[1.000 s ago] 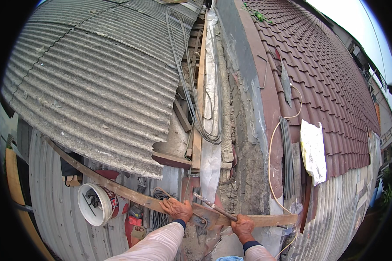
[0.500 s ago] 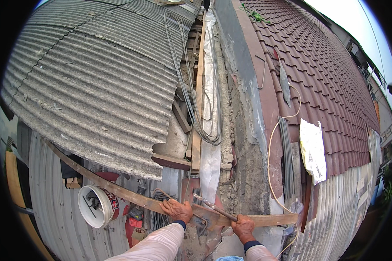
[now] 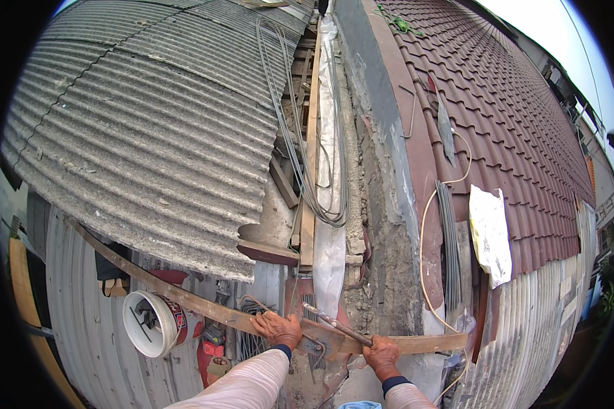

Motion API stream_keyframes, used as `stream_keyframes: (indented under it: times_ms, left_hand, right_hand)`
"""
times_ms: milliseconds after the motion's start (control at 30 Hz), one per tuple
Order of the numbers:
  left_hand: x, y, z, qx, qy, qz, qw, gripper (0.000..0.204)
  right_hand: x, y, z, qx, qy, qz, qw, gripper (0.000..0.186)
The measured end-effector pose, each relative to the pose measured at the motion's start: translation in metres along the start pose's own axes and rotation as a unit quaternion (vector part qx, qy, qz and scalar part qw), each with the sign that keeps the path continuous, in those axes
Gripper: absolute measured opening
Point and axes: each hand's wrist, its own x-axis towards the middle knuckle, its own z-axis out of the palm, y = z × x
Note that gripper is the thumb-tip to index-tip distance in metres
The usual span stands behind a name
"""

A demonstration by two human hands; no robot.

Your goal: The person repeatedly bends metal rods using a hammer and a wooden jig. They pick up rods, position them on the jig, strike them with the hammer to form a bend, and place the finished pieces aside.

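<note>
My left hand (image 3: 276,328) has its fingers curled over a long wooden plank (image 3: 193,296) lying crosswise in front of me. My right hand (image 3: 381,354) is closed round a dark metal bar (image 3: 348,330), its paler end angled up toward the left, above the plank. A rusty plate (image 3: 333,341) sits on the plank between my hands, with a bent rod at it. A coil of wire (image 3: 248,344) lies partly hidden beside my left hand.
A white bucket (image 3: 147,322) with tools stands left. Corrugated sheets (image 3: 136,136) and red roof tiles (image 3: 505,150) flank a rough concrete channel (image 3: 382,259) holding boards, a plastic strip and long wire loops (image 3: 331,221). Rods (image 3: 449,245) and a white sack (image 3: 490,238) lie right.
</note>
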Motion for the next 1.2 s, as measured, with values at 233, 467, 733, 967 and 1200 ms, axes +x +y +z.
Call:
stream_keyframes:
  times_ms: [233,467,733,967,1200]
  left_hand:
    - [-0.002,0.0,0.003,0.0,0.019,0.004,1.0,0.069]
    - [-0.001,0.0,-0.003,-0.024,0.001,0.002,1.0,0.072]
    - [-0.001,0.001,-0.003,-0.016,-0.009,-0.004,1.0,0.073]
    - [-0.002,0.001,-0.001,-0.024,0.028,0.002,0.999,0.071]
    - [0.001,0.004,-0.007,0.005,-0.013,0.006,1.0,0.07]
  right_hand:
    - [0.0,0.0,0.0,-0.009,-0.003,0.003,1.0,0.029]
    - [0.0,-0.001,-0.002,-0.013,0.006,-0.003,1.0,0.028]
    - [0.0,-0.004,-0.006,-0.01,-0.017,0.011,1.0,0.026]
    - [-0.001,-0.004,-0.006,-0.002,0.032,-0.013,0.999,0.026]
    - [0.003,-0.008,-0.013,-0.008,0.022,-0.006,1.0,0.026]
